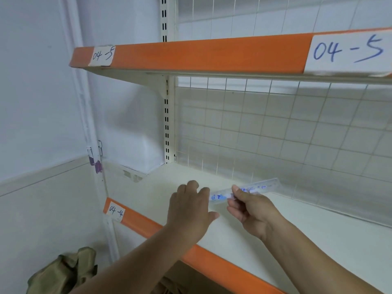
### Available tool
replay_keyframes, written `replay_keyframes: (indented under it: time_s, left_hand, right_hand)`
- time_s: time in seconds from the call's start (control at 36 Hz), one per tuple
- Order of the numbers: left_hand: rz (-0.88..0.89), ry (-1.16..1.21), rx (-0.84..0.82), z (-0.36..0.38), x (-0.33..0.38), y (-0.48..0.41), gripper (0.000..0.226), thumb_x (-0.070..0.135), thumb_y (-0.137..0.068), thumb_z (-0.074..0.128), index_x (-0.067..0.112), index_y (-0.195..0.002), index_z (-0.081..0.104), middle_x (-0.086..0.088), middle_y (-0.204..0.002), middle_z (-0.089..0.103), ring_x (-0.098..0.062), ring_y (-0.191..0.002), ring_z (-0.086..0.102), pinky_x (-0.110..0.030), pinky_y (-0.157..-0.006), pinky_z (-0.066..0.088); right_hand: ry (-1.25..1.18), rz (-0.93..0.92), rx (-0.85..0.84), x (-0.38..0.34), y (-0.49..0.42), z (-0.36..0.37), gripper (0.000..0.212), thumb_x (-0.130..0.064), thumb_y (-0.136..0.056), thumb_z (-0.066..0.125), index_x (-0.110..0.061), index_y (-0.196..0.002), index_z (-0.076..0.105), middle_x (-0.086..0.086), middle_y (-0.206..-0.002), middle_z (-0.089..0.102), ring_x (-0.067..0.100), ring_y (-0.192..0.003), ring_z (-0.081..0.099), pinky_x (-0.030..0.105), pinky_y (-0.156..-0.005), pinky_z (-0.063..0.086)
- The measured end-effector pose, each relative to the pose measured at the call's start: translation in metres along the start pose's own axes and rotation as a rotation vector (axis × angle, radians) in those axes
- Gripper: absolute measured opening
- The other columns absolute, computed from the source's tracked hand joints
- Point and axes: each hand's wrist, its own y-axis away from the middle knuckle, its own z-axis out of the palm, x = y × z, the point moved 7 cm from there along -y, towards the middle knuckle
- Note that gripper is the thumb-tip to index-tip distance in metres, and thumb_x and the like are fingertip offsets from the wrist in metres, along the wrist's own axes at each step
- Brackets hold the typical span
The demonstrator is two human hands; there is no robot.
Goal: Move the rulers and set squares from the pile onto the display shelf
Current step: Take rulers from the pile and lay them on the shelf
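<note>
Cream orange-edged display shelf point(275, 230) — right hand point(252, 211) pinches a clear plastic ruler point(256, 187) — left hand point(188, 211) beside it, fingers relaxed

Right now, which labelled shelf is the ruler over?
The lower shelf, labelled 04-4 on its orange edge: the right hand pinches the clear ruler just above it. The 04-5 shelf sits higher up.

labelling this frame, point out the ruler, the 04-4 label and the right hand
ruler point(262, 186), head view, clear far half past the thumb
04-4 label point(115, 211), head view, middle of the paper
right hand point(252, 211), head view, back of the hand
</note>
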Motion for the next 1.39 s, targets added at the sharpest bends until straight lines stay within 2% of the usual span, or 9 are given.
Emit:
replay_keyframes:
  time_s: [0.14,0.25,0.33,0.42,0.47,0.53,0.75,1.0,1.39]
  left_hand:
    - [0.026,-0.027,0.011,-0.004,-0.005,-0.003,0.036,0.049,-0.093,0.049,0.027,-0.121,0.055,0.003,-0.107,0.060,-0.018,-0.101,0.054,-0.029,-0.080,0.036]
    - [-0.038,-0.060,0.012,-0.007,-0.025,-0.006,0.033,0.047,-0.093,0.050,0.028,-0.120,0.058,0.004,-0.105,0.061,-0.018,-0.100,0.055,-0.028,-0.081,0.037]
    - [-0.062,-0.082,-0.030,-0.002,-0.037,-0.007,0.033,0.044,-0.095,0.049,0.028,-0.123,0.056,0.004,-0.109,0.059,-0.017,-0.101,0.054,-0.028,-0.081,0.040]
    - [-0.050,-0.058,-0.067,0.002,-0.037,-0.004,0.034,0.042,-0.095,0.050,0.028,-0.126,0.054,0.004,-0.112,0.058,-0.016,-0.102,0.053,-0.028,-0.082,0.040]
    - [-0.023,-0.042,-0.083,0.005,-0.032,-0.003,0.036,0.041,-0.095,0.050,0.030,-0.129,0.052,0.004,-0.115,0.058,-0.016,-0.105,0.052,-0.028,-0.085,0.040]
    - [-0.005,-0.025,-0.104,0.007,-0.027,-0.001,0.038,0.041,-0.095,0.050,0.031,-0.132,0.050,0.005,-0.116,0.057,-0.016,-0.107,0.050,-0.028,-0.085,0.039]
    - [0.014,0.041,-0.162,0.009,-0.019,0.006,0.039,0.043,-0.093,0.054,0.033,-0.131,0.051,0.007,-0.118,0.059,-0.015,-0.109,0.051,-0.028,-0.088,0.041]
    - [0.005,0.128,-0.214,0.016,-0.015,0.014,0.060,0.045,-0.085,0.065,0.026,-0.137,0.042,0.004,-0.122,0.056,-0.016,-0.114,0.052,-0.030,-0.092,0.045]
    - [0.199,0.096,-0.274,0.033,0.053,0.034,0.028,0.031,-0.096,0.052,0.020,-0.122,0.054,0.001,-0.120,0.056,-0.019,-0.113,0.053,-0.032,-0.090,0.047]
  right_hand:
    - [0.157,0.004,-0.079,0.004,0.006,0.005,0.016,-0.021,-0.088,0.064,-0.006,-0.081,0.064,0.006,-0.066,0.063,0.010,-0.047,0.059,0.022,-0.047,0.052]
    - [0.958,-0.068,-0.196,-0.003,0.019,0.005,0.031,-0.040,-0.087,0.064,-0.011,-0.075,0.062,0.004,-0.063,0.068,0.011,-0.046,0.053,0.019,-0.043,0.038]
    - [1.267,-0.333,-0.170,-0.019,0.023,0.010,0.029,-0.035,-0.085,0.067,-0.018,-0.063,0.060,-0.005,-0.059,0.064,0.010,-0.049,0.048,0.017,-0.048,0.038]
    - [1.617,-0.761,-0.046,-0.039,0.035,0.026,0.013,-0.033,-0.089,0.061,-0.027,-0.100,0.066,-0.007,-0.094,0.059,0.014,-0.084,0.058,0.025,-0.069,0.045]
    - [1.801,-0.821,-0.087,-0.033,0.033,0.030,0.039,-0.033,-0.091,0.058,-0.029,-0.129,0.052,-0.006,-0.119,0.050,0.017,-0.108,0.052,0.028,-0.080,0.047]
    - [1.900,-0.816,-0.098,-0.028,0.032,0.029,0.046,-0.033,-0.092,0.056,-0.026,-0.135,0.045,-0.004,-0.127,0.045,0.018,-0.117,0.045,0.029,-0.082,0.047]
    - [1.958,-0.832,-0.106,-0.017,0.032,0.020,0.031,-0.037,-0.092,0.053,-0.026,-0.121,0.055,-0.005,-0.112,0.053,0.016,-0.109,0.045,0.025,-0.071,0.037]
    - [1.981,-0.752,0.016,-0.020,0.047,-0.007,0.032,-0.034,-0.093,0.053,-0.028,-0.124,0.055,-0.006,-0.113,0.054,0.017,-0.109,0.045,0.027,-0.072,0.038]
    - [1.981,-0.624,0.263,-0.032,0.107,-0.079,0.039,-0.036,-0.094,0.052,-0.028,-0.131,0.051,-0.005,-0.115,0.056,0.017,-0.109,0.046,0.028,-0.079,0.043]
